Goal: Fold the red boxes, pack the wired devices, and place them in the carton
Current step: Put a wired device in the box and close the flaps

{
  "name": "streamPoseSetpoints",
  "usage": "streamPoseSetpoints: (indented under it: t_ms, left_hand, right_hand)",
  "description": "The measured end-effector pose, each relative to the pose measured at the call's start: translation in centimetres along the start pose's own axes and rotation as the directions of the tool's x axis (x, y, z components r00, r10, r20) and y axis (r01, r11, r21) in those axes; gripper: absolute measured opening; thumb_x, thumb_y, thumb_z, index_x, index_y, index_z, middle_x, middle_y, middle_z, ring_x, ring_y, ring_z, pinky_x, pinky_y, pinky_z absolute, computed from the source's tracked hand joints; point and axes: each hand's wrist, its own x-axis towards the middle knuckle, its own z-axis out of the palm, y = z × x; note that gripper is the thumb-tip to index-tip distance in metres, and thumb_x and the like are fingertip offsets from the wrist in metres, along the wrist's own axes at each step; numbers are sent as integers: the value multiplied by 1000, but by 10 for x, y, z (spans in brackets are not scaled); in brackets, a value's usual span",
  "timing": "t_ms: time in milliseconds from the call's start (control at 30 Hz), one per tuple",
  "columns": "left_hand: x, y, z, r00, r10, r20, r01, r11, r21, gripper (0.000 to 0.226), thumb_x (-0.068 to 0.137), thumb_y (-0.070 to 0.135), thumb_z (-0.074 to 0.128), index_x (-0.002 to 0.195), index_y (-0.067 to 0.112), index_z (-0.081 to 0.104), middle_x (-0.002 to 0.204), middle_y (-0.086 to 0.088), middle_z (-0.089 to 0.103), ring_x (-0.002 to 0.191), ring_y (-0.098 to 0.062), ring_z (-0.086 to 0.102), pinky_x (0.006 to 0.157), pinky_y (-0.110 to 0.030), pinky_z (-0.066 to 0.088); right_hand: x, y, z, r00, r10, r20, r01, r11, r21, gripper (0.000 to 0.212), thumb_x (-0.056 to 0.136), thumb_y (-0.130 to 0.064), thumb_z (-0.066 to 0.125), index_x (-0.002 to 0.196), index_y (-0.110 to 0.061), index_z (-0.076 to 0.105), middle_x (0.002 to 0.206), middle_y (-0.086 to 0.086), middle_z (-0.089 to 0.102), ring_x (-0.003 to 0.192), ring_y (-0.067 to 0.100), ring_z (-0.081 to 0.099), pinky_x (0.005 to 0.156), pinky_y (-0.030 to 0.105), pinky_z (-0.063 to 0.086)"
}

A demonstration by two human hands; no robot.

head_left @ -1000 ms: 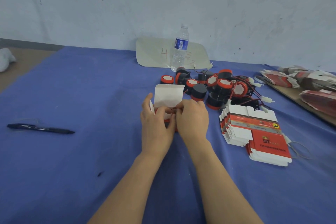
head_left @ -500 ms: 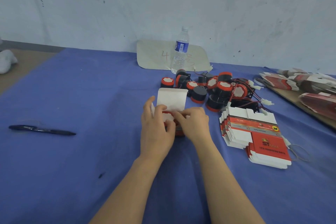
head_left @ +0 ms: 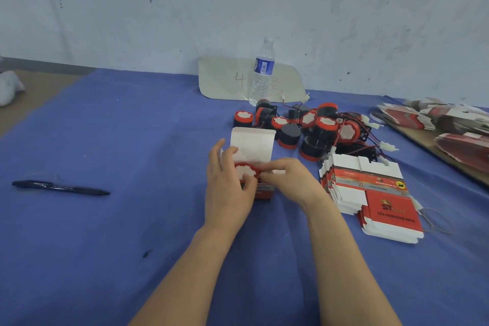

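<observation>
A small red box (head_left: 263, 192) stands on the blue cloth with its white lid flap (head_left: 251, 145) raised. A red-rimmed wired device (head_left: 244, 171) sits in its open top. My left hand (head_left: 229, 188) grips the box's left side, fingers curled over the device. My right hand (head_left: 288, 180) pinches a side flap at the box's right edge. A pile of black and red wired devices (head_left: 312, 130) lies behind. A stack of flat red boxes (head_left: 370, 193) lies to the right. No carton shows.
A water bottle (head_left: 262, 71) stands at the back on a pale card (head_left: 225, 79). A dark pen (head_left: 60, 188) lies at the left. More flat boxes (head_left: 449, 124) sit on a board at the far right. A rubber band (head_left: 434, 219) lies beside the stack.
The device's white face now shows in the box's top, where fingers covered it before. My right hand has shifted right to the side flap. The box has stayed in place.
</observation>
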Motion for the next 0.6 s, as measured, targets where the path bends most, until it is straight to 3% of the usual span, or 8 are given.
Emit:
streamPoseSetpoints:
  t_ms: [100,167,200,333,400,467,533,600]
  left_hand:
    - [-1,1,-2,1000,29,-9,-30,997,-64,71,86,9,59,146,17,23,153,6,18,134,-7,29,94,-19,42]
    - [-3,5,-4,999,36,-14,-37,992,-119,77,87,14,61,149,22,16,144,19,23,121,9,31,84,-1,35]
    - [-4,7,-4,999,32,-15,-33,987,-157,74,89,19,61,147,25,16,139,24,29,115,11,36,79,0,37]
    - [-2,5,-3,1000,11,-14,-14,975,-220,31,101,26,39,132,23,39,123,13,59,107,-11,58,78,-15,43]
    - [0,2,-2,998,68,10,-67,992,-107,26,100,13,41,118,17,58,117,8,61,111,-17,54,82,-5,35]
    - [3,-2,0,996,82,28,-81,996,-35,26,93,0,47,103,12,68,121,2,58,116,-20,48,82,-4,30]
    - [6,-3,1,1000,-19,-1,19,995,-94,22,88,-3,50,101,9,64,125,-1,46,118,-19,44,87,-14,34]
    - [8,-3,0,991,-131,-11,125,966,-225,29,87,-3,54,113,7,51,124,0,35,119,-19,44,95,-30,43]
  right_hand:
    - [6,-5,4,992,113,-49,-116,990,-75,18,88,-9,62,100,-20,69,113,1,63,87,10,57,62,10,46]
    - [11,-6,5,982,170,-80,-182,968,-171,20,87,-12,61,103,-24,64,121,6,58,97,20,57,69,24,48]
    - [13,-7,6,979,180,-99,-197,959,-205,24,86,-12,61,108,-23,61,123,9,55,101,23,55,70,28,46]
    - [14,-7,11,968,70,-242,-145,940,-309,44,86,-8,59,125,-17,40,126,14,45,82,26,49,59,32,38]
    - [12,-5,16,954,-24,-300,-67,955,-290,63,86,-6,58,140,-19,27,130,12,46,94,30,54,63,33,39]
    - [8,-5,19,937,-93,-336,-3,962,-274,76,87,-6,57,149,-23,15,129,8,52,105,30,56,68,32,38]
    - [4,-5,23,918,-158,-363,57,960,-275,71,88,-6,56,147,-20,19,111,6,61,98,28,58,65,32,36]
    - [2,-7,26,904,-210,-373,108,955,-277,49,89,-10,58,133,-15,36,94,-2,59,90,23,60,63,33,41]
